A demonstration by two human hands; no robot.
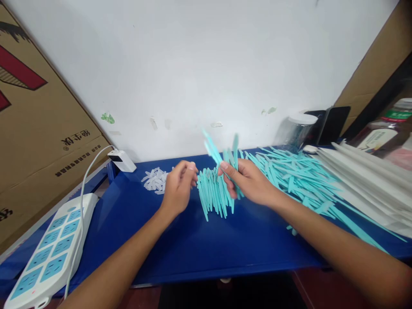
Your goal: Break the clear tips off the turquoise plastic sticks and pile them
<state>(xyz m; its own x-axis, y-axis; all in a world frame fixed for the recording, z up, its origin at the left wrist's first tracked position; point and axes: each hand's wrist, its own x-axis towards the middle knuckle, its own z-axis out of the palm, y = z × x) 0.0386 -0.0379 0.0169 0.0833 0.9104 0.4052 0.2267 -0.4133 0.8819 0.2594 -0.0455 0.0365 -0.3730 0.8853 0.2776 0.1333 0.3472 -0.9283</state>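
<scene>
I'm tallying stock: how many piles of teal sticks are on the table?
2: a row left of the right hand, and a loose heap right of it. The hand may hide more.

Sticks lie on the table, right of the tabs.

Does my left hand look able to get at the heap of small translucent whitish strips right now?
Probably yes: your left hand is right beside the heap of small translucent whitish strips on the blue tabletop, nothing visible stands between them, and the hand seems to hold nothing.
</scene>
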